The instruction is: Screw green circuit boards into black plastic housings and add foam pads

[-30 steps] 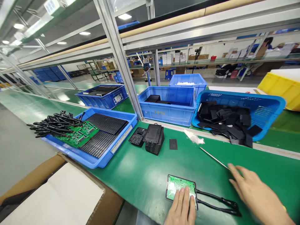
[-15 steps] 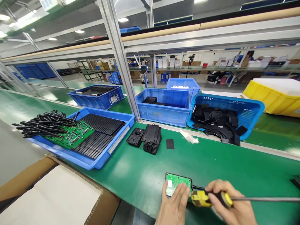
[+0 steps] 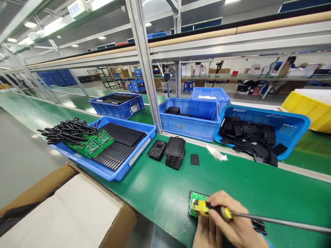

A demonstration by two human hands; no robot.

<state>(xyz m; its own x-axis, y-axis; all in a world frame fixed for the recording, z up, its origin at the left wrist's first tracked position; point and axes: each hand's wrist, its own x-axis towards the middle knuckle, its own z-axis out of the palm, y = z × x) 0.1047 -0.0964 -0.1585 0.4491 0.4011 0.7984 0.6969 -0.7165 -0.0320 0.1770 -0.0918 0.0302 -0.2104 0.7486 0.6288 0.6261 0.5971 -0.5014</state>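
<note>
In my right hand (image 3: 230, 218) is a screwdriver (image 3: 224, 213) with a yellow-and-black handle, fingers wrapped around it. Its handle end lies over a green circuit board (image 3: 203, 197) seated in a black case (image 3: 190, 206) at the bench's near edge. The long metal shaft points away to the right. Partly covered by my right hand, my left hand (image 3: 207, 234) holds the case from the near side; its fingertips are hidden. Black cable ends (image 3: 258, 225) show to the right of my right hand.
A blue tray (image 3: 134, 160) at left bears circuit boards with black cables and dark ribbed pieces. Stacked black case parts (image 3: 175, 151) and a ribbed black plate (image 3: 194, 159) lie ahead. Behind stand a blue bin (image 3: 188, 125) and a blue basket (image 3: 292, 137) of black pieces. A cardboard box (image 3: 113, 220) sits front left.
My right hand and the screwdriver have moved left, bringing the handle end over the board and covering part of my left hand. The whole view has shifted slightly.
</note>
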